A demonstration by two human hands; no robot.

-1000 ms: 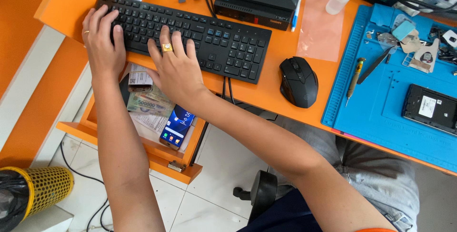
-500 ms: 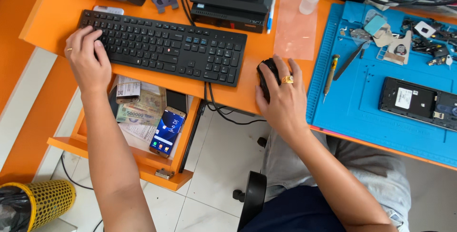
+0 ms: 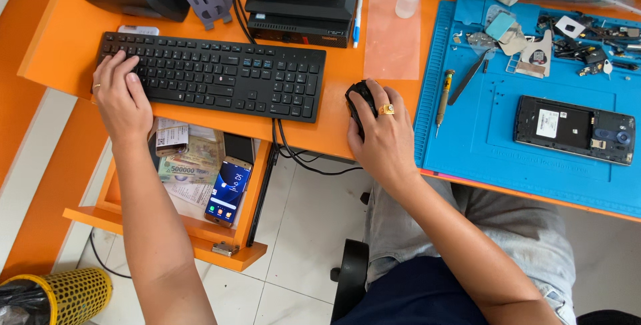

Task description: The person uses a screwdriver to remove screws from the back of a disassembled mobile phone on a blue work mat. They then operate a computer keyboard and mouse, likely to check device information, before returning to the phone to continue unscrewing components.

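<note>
One black full-size keyboard [image 3: 214, 75] and one black computer mouse [image 3: 356, 100] lie on the orange tabletop [image 3: 334, 135]. The left hand [image 3: 120, 95] rests flat on the keyboard's left end, fingers loosely spread, gripping nothing. The right hand [image 3: 384, 135] is cupped over the mouse, beside the keyboard's right end. One opened black phone [image 3: 574, 129] lies on the single blue rubber work mat [image 3: 481, 145], and another lit phone [image 3: 228, 190] lies in the open drawer.

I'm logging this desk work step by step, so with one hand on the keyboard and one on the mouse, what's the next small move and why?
Probably a small mouse nudge or click: the right hand covers the black mouse, fingers on top, while the left hand rests on the left end of the black keyboard.
</note>
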